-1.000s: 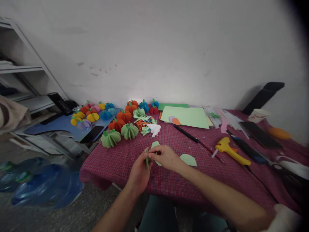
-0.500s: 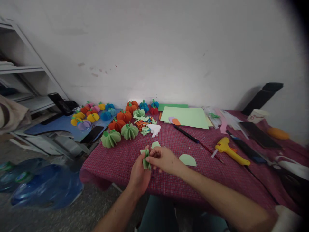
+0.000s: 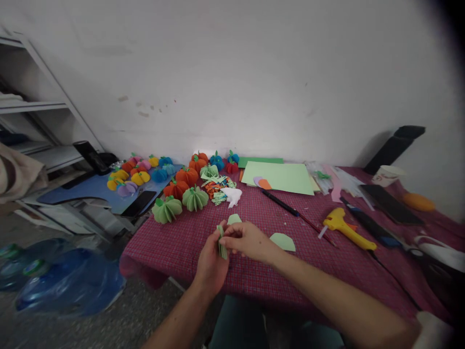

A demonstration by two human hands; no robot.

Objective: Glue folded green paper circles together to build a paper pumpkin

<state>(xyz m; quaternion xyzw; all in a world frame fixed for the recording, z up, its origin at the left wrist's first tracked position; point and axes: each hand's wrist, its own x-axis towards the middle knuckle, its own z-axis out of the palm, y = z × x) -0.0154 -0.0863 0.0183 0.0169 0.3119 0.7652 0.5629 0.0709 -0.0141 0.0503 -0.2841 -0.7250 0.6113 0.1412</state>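
A small stack of folded light green paper stands on edge between my hands, just above the front of the table. My left hand is closed around it from the left. My right hand pinches its right-hand side with thumb and fingers; the exact fingertip contact is partly hidden. One light green paper piece lies just behind my right hand. Another light green cut piece rests on the cloth beyond my right wrist. Two light green paper pumpkins sit to the left.
A yellow glue gun, a black pen and a utility knife lie to the right. Green paper sheets and paper scraps are at the back. A phone and colourful paper pumpkins occupy the blue side table.
The folded green paper has turned and closed up, so its broad left face no longer shows and it looks narrower. Both hands have stayed almost in place around it.
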